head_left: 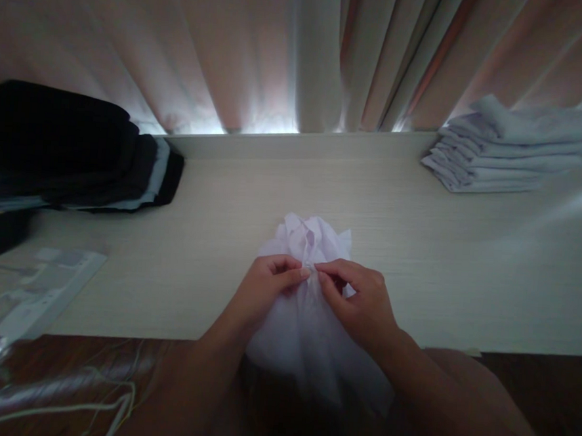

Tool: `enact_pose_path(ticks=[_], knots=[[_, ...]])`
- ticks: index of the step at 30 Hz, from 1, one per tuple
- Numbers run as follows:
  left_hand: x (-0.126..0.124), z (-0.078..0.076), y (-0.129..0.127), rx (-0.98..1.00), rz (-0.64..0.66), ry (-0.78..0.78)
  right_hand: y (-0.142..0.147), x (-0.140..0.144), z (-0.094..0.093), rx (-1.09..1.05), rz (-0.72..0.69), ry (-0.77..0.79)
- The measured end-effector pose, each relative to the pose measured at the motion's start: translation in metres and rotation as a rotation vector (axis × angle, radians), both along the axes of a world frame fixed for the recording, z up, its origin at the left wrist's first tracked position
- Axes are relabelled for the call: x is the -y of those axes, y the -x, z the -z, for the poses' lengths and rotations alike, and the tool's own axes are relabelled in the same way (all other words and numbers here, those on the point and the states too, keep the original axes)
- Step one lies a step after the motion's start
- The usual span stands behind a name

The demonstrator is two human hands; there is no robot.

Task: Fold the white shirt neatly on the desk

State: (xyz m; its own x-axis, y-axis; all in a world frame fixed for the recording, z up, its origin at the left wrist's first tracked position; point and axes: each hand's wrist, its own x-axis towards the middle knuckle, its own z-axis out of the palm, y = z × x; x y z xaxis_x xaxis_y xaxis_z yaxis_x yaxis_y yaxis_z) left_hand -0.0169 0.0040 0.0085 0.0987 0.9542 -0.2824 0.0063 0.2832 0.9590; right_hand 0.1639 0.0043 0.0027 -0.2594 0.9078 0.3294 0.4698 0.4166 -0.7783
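Left hand (pixel 262 285) and right hand (pixel 359 301) both pinch white cloth (pixel 314 239) at one central point, fingertips nearly meeting. Cloth lies at tabletop (pixel 222 207) near edge, long axis toward person, hanging off. Hands equally near.

white garment (pixel 309 311): lower part in shadow | dark pile (pixel 53 144): cut by left edge

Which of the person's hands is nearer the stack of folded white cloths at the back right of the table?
Right. The right hand pinches the white garment at mid-table, on the side toward the stack of folded white cloths. The left hand pinches the same garment, farther from the stack.
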Motion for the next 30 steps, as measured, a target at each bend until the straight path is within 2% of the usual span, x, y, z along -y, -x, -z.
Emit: enact_pose_path(ticks=[5, 9, 16, 24, 30], knots=[[-0.003, 0.005, 0.002, 0.066, 0.03, 0.018, -0.008, -0.008, -0.001, -0.073, -0.095, 0.205], [-0.003, 0.005, 0.003, 0.077, 0.066, 0.025, -0.012, -0.016, 0.0, -0.107, -0.14, 0.282], [-0.001, 0.002, 0.005, 0.049, 0.112, 0.027, -0.015, -0.019, -0.001, -0.063, -0.175, 0.243], [-0.002, 0.006, 0.01, 0.04, 0.182, -0.007, -0.016, -0.02, -0.003, 0.0, -0.21, 0.166], [-0.001, 0.003, 0.008, 0.026, 0.164, 0.007, -0.017, -0.018, -0.004, 0.021, -0.24, 0.148]])
